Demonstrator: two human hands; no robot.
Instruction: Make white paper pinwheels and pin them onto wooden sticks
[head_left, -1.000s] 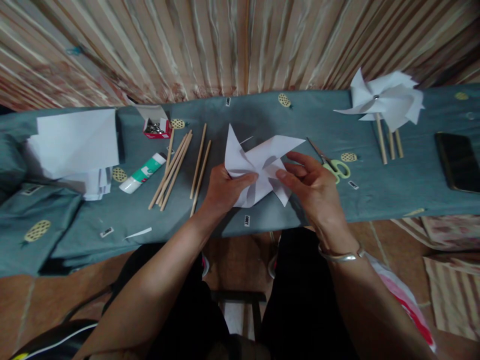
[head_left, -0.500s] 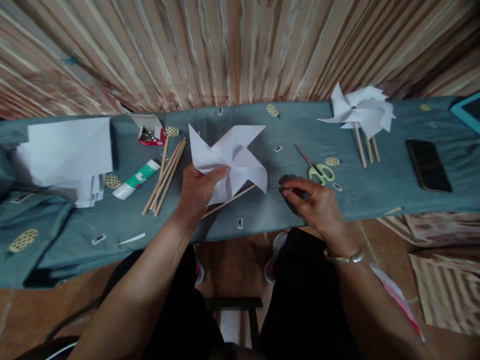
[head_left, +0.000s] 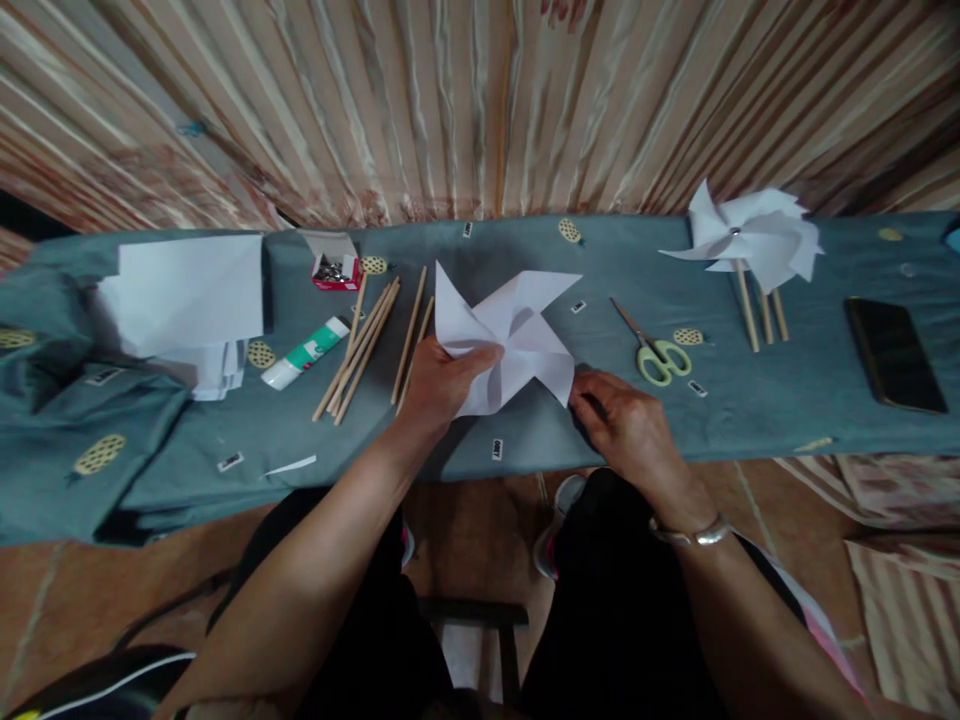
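Note:
Over the middle of the table, my left hand [head_left: 441,380] grips a white paper pinwheel [head_left: 529,340], its thumb pressed on the folded centre and its other fingers behind the paper. My right hand [head_left: 619,415] is just beside the lower right blade, its fingers pinched together. What those fingertips hold is hidden, and I cannot tell whether they touch the blade. Two wooden sticks [head_left: 411,340] lie just left of the pinwheel, partly behind my left hand. More wooden sticks [head_left: 364,350] lie in a loose bunch further left. Scissors [head_left: 651,345] with pale green handles rest right of the pinwheel.
A glue tube [head_left: 306,353] and an open red box [head_left: 335,272] of small metal pieces lie to the left, near a stack of white paper [head_left: 191,290]. Finished-looking pinwheels [head_left: 772,235] on sticks and a phone [head_left: 895,355] are at the right. A curtain [head_left: 480,110] hangs behind.
My right hand has come in to the pinwheel's lower right blade; a small dark thing showed at its fingertips before. The view has shifted left. My left hand keeps its hold.

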